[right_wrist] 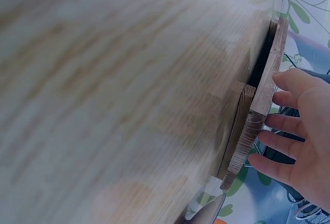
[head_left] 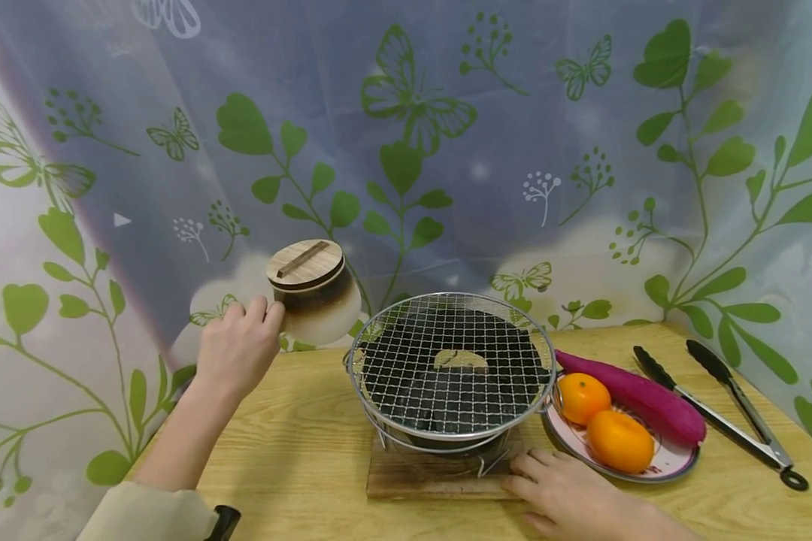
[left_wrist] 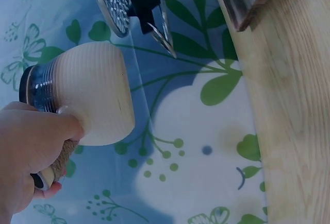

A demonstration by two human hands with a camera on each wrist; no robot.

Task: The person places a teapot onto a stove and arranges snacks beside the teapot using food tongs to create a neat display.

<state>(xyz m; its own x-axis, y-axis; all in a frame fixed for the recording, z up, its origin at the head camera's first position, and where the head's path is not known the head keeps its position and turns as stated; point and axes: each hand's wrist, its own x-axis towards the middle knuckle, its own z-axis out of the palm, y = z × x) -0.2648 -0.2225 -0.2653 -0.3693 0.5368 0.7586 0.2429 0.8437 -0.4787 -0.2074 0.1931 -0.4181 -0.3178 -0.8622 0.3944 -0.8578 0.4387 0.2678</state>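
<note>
In the head view my left hand (head_left: 239,347) holds up a ceramic pot (head_left: 321,309), dark near its rim and cream below, above the table at the left. A round wooden lid (head_left: 304,264) sits on it, tilted with the pot. The left wrist view shows the fingers wrapped round the pot's rope-bound side handle (left_wrist: 64,158). My right hand (head_left: 575,488) touches the near right corner of a wooden board (head_left: 440,481), its fingers spread loosely in the right wrist view. On that board stands a round tabletop grill with a wire mesh rack (head_left: 446,391).
Right of the grill, a plate (head_left: 677,462) bears two orange fruits (head_left: 619,441) and a long purple vegetable (head_left: 649,398). Black-tipped tongs (head_left: 731,421) lie spread at the far right. A leaf-patterned curtain (head_left: 446,188) hangs behind the wooden table (head_left: 298,458).
</note>
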